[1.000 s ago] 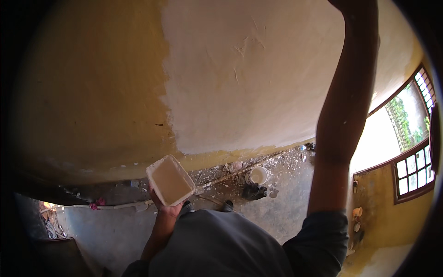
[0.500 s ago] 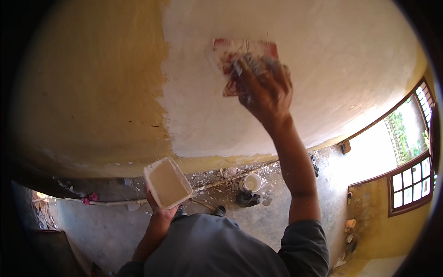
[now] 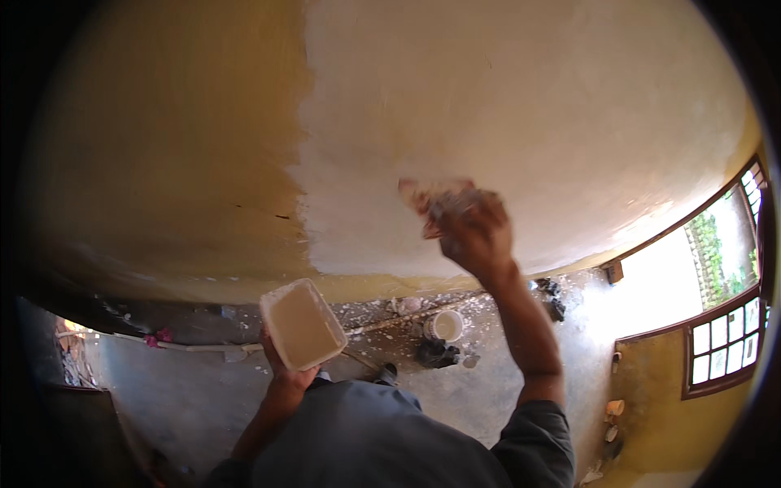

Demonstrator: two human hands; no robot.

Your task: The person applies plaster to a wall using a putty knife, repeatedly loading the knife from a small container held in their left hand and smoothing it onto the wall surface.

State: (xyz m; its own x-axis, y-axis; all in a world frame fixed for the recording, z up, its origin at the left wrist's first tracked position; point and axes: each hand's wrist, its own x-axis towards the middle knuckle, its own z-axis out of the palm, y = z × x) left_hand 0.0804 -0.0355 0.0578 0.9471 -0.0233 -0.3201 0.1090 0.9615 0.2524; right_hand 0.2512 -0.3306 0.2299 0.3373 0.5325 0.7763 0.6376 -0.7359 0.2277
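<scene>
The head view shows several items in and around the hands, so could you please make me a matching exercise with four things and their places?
Things:
1. Rectangular tub
2. Smeared flat spreader
3. Round white bucket
4. Multi-pane window

Places:
A. On the floor
B. In the right hand
C. Near the picture's right edge
D. In the left hand

Pairs: 1-D, 2-B, 3-A, 4-C

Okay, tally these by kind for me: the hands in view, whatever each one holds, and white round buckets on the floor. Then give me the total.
Hands: 2, left hand and right hand
Rectangular tub: 1
Flat reddish spreader: 1
White round bucket: 1
Total: 5
</scene>
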